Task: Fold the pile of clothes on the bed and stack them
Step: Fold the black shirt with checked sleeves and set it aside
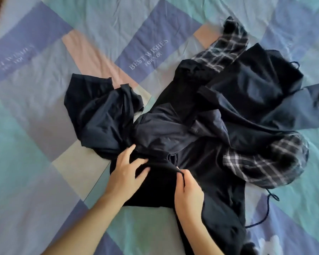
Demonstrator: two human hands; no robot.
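Left hand (126,173) flat on black garment (153,186), right hand (189,192) pinching its edge; lifting risks dragging tangled pile (219,111) and plaid piece (265,162) along.

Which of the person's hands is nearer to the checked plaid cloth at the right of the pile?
The right hand. It pinches the black garment just left of the plaid cloth. The left hand rests on the same garment, farther left, with the right hand between it and the plaid.

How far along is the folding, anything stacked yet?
Nothing looks folded or stacked: the dark clothes lie in one crumpled heap on the bed. In hand: the left hand rests flat on a black garment, whose edge the right hand pinches. Left: all of it, including the plaid piece.
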